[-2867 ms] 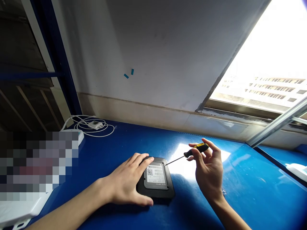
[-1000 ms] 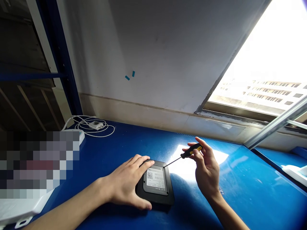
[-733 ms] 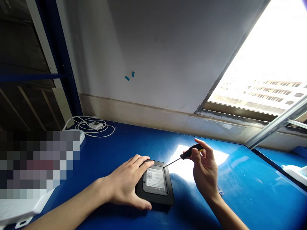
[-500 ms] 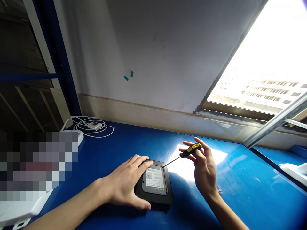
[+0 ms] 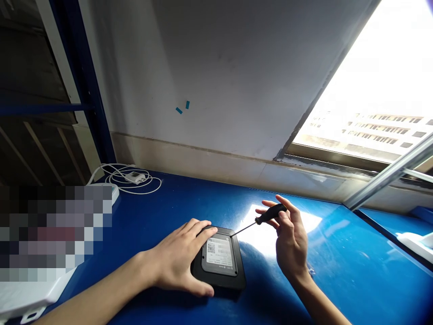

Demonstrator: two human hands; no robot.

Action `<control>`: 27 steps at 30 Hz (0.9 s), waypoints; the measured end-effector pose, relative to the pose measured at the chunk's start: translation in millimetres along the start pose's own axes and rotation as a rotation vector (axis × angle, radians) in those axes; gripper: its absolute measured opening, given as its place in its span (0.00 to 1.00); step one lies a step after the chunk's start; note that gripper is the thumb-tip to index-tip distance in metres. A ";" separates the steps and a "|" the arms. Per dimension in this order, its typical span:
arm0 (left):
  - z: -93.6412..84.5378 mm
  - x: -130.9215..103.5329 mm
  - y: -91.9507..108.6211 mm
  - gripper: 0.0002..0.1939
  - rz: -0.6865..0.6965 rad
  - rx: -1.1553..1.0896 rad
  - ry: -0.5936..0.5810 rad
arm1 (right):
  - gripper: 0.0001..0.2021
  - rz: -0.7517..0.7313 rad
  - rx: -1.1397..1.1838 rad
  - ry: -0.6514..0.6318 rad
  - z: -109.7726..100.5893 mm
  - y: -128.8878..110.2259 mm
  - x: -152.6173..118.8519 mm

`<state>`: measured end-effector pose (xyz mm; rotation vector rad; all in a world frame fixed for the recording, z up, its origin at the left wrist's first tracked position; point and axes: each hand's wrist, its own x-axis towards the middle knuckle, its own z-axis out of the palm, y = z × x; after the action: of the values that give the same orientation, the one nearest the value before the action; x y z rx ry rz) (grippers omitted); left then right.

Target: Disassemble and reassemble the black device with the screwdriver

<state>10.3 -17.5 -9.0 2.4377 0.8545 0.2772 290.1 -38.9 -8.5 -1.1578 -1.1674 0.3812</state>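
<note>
A flat black box-shaped device (image 5: 241, 282) lies on the blue tabletop, its raised panel carrying a white label (image 5: 219, 253) with a square printed code. Across its left side rests my left hand (image 5: 177, 259), fingers over the far edge and thumb at the near edge, gripping it. My right hand (image 5: 291, 237) pinches the black handle of a screwdriver (image 5: 270, 214) between thumb and fingers. The thin shaft slants down left, and its tip meets the panel's far right corner. Whether a screw sits under the tip cannot be made out.
White cable coils (image 5: 149, 180) and a small white adapter (image 5: 135, 177) lie at the back left. A white casing (image 5: 47, 289), partly pixelated, stands at the left. Behind the table (image 5: 176, 198) rises a wall; a metal bar (image 5: 382, 174) crosses at right, near another white object (image 5: 417, 243).
The screwdriver's handle has turned in my right fingers: its yellow patches faced me before, and now the black side shows. The device and my left hand stay in place.
</note>
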 end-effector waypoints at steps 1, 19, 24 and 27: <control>0.3 0.1 -0.4 0.57 -0.004 0.005 -0.006 | 0.20 -0.007 -0.026 0.007 0.0 -0.1 -0.1; 2.6 0.5 -2.9 0.57 0.015 -0.007 0.016 | 0.19 -0.003 0.000 -0.007 2.3 -2.6 0.0; 0.2 0.3 -0.5 0.58 0.005 0.006 -0.001 | 0.22 0.008 -0.037 -0.016 2.8 -2.2 0.2; 0.4 -0.3 -0.8 0.58 0.012 -0.008 0.005 | 0.27 0.034 -0.072 -0.009 3.4 0.0 -0.3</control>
<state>9.8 -17.3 -9.9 2.4362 0.8401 0.2902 287.1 -37.4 -8.8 -1.2414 -1.1786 0.3733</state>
